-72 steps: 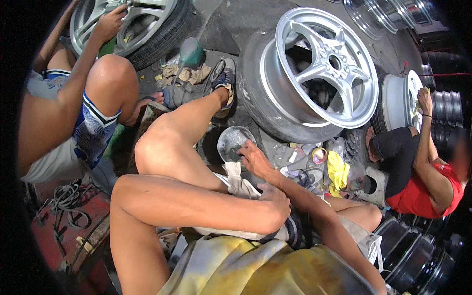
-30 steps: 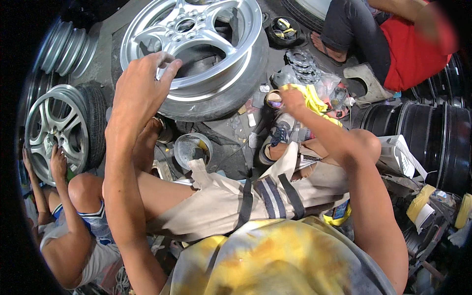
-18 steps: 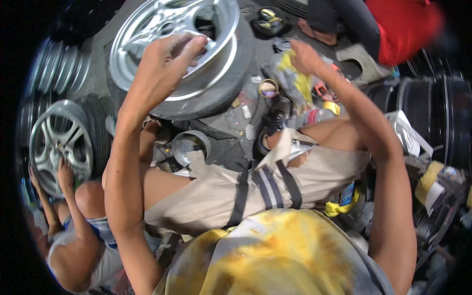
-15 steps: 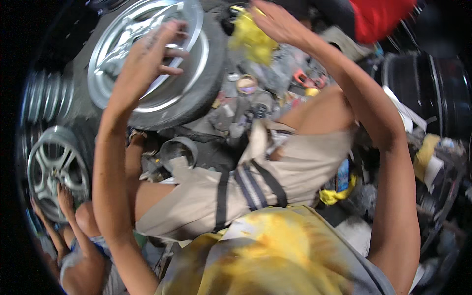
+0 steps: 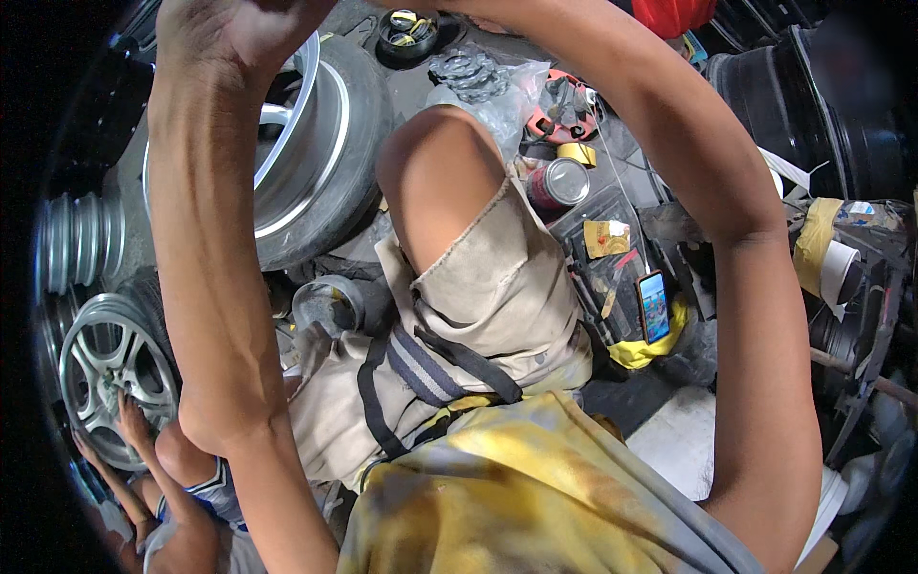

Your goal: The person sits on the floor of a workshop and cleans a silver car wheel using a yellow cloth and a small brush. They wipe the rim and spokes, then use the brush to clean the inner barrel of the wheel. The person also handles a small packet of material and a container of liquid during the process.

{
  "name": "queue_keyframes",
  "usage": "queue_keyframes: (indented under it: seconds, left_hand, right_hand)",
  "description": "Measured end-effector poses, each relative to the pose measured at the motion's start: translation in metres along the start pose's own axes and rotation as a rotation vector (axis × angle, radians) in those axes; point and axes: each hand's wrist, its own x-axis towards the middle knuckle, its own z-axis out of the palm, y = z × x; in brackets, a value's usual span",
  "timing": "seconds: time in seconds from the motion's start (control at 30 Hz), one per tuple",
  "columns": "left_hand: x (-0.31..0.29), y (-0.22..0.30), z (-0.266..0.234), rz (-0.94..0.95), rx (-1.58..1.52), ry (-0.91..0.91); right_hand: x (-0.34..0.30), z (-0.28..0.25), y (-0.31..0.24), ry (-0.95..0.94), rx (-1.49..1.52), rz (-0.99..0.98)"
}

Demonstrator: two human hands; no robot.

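Note:
At the top left my left hand is raised over a silver alloy wheel rim. Only its wrist and palm base show; its fingers are cut off by the upper edge. My right forearm bends in from the right and runs out of the top edge, so the right hand's fingers and anything in them cannot be seen. The rim leans on a black tyre with a bright inner ring. My arms hide part of both.
Beyond my bent knee are a black bowl, clear plastic, a red tool, yellow tape and a tin can. A phone stands at right. At left another person's hand touches a spoked wheel.
Both hands have moved up, partly or wholly out of the picture. The yellow crumpled cloth or bag by my right hand no longer shows. One knee has come up into the middle.

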Motion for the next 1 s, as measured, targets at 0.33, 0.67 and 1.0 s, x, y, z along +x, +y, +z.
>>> queue_keyframes:
  seconds: [0.33,0.67,1.0]
  left_hand:
    - [-0.008,-0.029,-0.022,-0.240,-0.067,0.306]
    - [-0.053,-0.077,-0.088,-0.432,0.770,0.756]
    - [-0.158,-0.134,-0.122,-0.615,1.337,-0.078]
  right_hand:
    - [-0.022,0.006,-0.021,-0.123,0.338,0.556]
    - [-0.210,-0.173,-0.100,-0.439,-0.239,1.244]
    - [-0.395,-0.258,-0.287,-0.680,-0.752,1.871]
